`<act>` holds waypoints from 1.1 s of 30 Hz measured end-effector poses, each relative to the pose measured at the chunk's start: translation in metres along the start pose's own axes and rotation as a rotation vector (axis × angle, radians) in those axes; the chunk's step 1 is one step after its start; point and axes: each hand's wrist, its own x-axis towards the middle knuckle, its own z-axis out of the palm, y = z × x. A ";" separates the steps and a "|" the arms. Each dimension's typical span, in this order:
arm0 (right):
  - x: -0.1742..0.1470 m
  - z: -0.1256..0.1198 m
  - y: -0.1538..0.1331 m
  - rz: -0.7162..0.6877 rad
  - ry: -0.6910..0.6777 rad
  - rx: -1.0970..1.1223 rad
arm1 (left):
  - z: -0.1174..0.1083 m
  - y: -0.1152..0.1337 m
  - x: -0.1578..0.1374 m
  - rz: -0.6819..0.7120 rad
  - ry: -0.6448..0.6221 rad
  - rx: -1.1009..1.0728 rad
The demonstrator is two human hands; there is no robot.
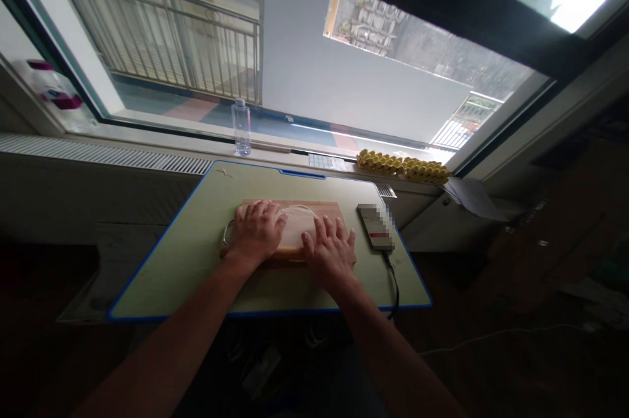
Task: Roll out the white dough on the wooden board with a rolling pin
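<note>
A wooden cutting board (324, 206) with a metal handle (227, 232) at its left end lies on a small pale-green table (187, 261). On the board is a thin, pale, flat sheet (296, 225) with a curved far edge; I cannot make out its material. My left hand (258, 229) lies palm down over the board's left part, fingers stretched forward. Over the right part rests my right hand (332, 246), also palm down, with its fingers spread. The palms hide the sheet's two sides and some of the board.
A phone (376, 228) with a black cable (393, 284) lies right of the board. Small pale scraps (225, 173) sit at the table's far left corner. Along the windowsill are a clear bottle (241, 128) and a yellow egg carton (403, 166). Blue trim (147, 270) edges the table.
</note>
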 end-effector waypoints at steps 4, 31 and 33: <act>-0.008 0.003 0.002 -0.026 0.006 -0.013 | 0.004 0.000 -0.006 0.025 -0.023 0.020; 0.034 -0.001 0.008 -0.083 -0.069 0.012 | 0.007 0.002 0.037 0.058 0.056 0.074; 0.040 0.000 0.009 -0.078 -0.067 0.018 | 0.010 0.000 0.044 0.062 0.063 0.069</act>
